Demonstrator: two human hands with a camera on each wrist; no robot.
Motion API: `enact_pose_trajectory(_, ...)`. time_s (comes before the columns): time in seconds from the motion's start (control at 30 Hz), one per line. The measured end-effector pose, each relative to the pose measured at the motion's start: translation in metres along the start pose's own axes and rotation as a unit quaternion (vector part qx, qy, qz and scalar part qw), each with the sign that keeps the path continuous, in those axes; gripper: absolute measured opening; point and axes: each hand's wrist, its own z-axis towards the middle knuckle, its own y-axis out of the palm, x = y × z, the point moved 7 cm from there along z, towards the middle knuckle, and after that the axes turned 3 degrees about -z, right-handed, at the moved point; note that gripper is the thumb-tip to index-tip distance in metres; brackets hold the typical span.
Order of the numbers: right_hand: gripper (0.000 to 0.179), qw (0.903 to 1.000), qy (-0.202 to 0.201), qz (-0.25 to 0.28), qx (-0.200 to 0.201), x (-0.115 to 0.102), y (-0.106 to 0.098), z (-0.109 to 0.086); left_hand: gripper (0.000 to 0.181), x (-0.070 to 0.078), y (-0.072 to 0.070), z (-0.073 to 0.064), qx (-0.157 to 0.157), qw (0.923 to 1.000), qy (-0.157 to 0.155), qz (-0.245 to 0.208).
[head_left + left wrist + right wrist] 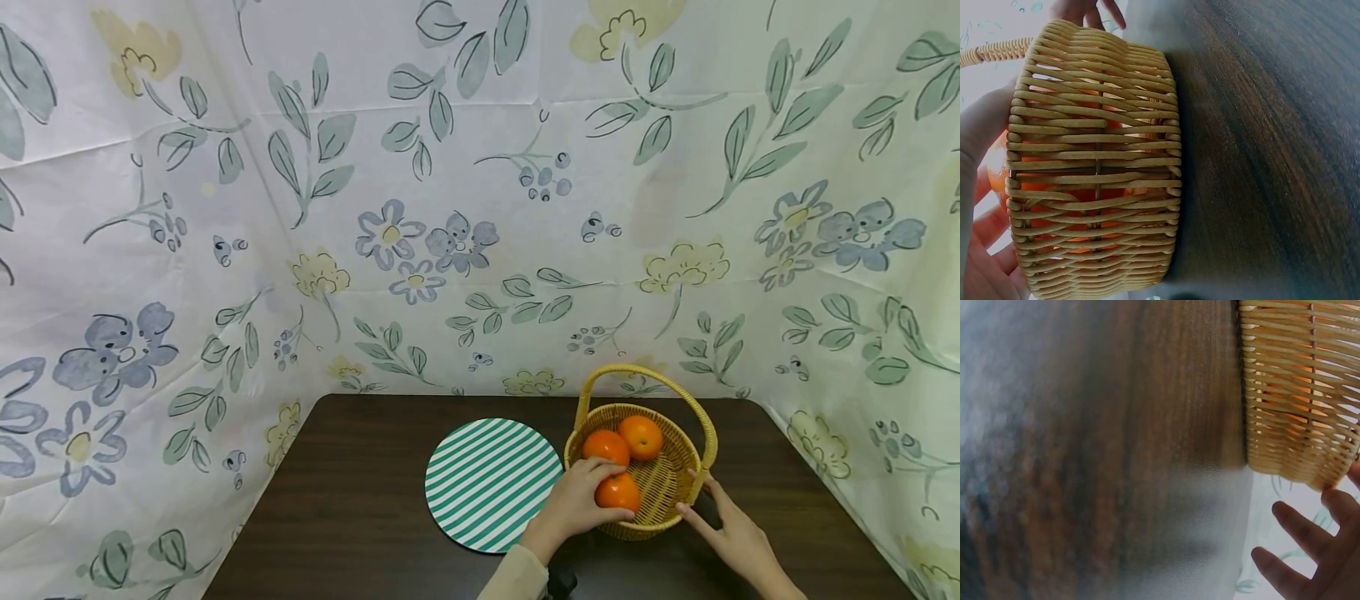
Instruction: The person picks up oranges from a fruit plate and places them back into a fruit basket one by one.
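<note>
A round yellow wicker basket with an arched handle stands on the table and holds three oranges. My left hand reaches over its near left rim and grips the front orange, thumb on the near side and fingers behind. In the left wrist view that orange shows above the rim, partly hidden by the weave. The other oranges lie farther back. My right hand touches the basket's right rim by the handle's foot. Its fingers are spread and fairly straight in the right wrist view.
Left of the basket lies a round green-and-white striped mat. The dark wood table extends to both sides. A floral cloth hangs behind the table and along its sides.
</note>
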Motion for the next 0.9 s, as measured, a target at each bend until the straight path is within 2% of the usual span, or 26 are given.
enact_pose_trajectory(0.17,0.079,1.0,-0.004,0.001,0.001,-0.0013,0.0006,0.001,0.057,-0.0029,0.0012,-0.0012,-0.006,0.9998,-0.018,0.002)
enact_pose_trajectory(0.27,0.079,0.9999,-0.009,0.002,0.007,-0.0021,0.0008,0.002,0.055,-0.0038,0.0015,-0.0014,-0.011,0.9997,-0.019,0.012)
enact_pose_trajectory(0.63,0.079,0.9993,-0.022,-0.022,0.022,-0.0035,-0.0033,0.0071,0.048,-0.0046,-0.0027,0.0017,-0.001,0.9995,0.015,0.027)
enact_pose_trajectory(0.9,0.083,0.9985,-0.029,-0.035,0.029,-0.0044,-0.0083,0.0049,0.044,-0.0089,-0.006,-0.0046,0.001,0.999,0.04,0.021)
